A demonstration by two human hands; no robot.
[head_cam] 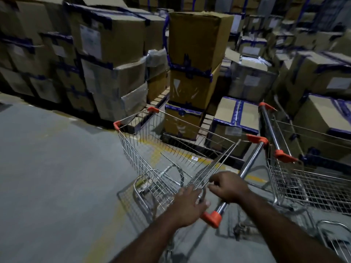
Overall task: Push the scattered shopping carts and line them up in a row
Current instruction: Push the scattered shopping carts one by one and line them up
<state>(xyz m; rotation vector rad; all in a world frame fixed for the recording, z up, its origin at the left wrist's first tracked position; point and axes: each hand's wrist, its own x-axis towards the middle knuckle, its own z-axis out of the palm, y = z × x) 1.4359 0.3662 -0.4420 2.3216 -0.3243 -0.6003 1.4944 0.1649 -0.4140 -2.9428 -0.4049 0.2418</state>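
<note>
From the head view, the nearest shopping cart [144,158] stands on the grey floor [47,177] in the middle of the picture, with a second shopping cart [303,183] just beside it on the right. Their handle ends are close together.

The left hand [190,204] lies with fingers spread and fairly straight over the rear wire of the basket, beside the lower orange end cap [212,218]. It grips nothing. The right hand [229,186] sits over the handle bar [250,160] with fingers curled toward the folded wire seat flap [214,166]. Whether it clasps the bar or pinches the flap cannot be told.

The cart's long axis runs from the handle bar at lower right to the two orange front corners at upper left, so its nose points at the stacked cardboard boxes [195,44]. The second cart looks to be angled differently, its basket reaching off to the right.

The step in hand seems to be squaring this cart to its neighbour. Both hands are best wrapped round the bar, well apart near the end caps, because the wire flap may fold under a push. Swinging the handle end should bring the nose round without the front corners striking the boxes.
</note>
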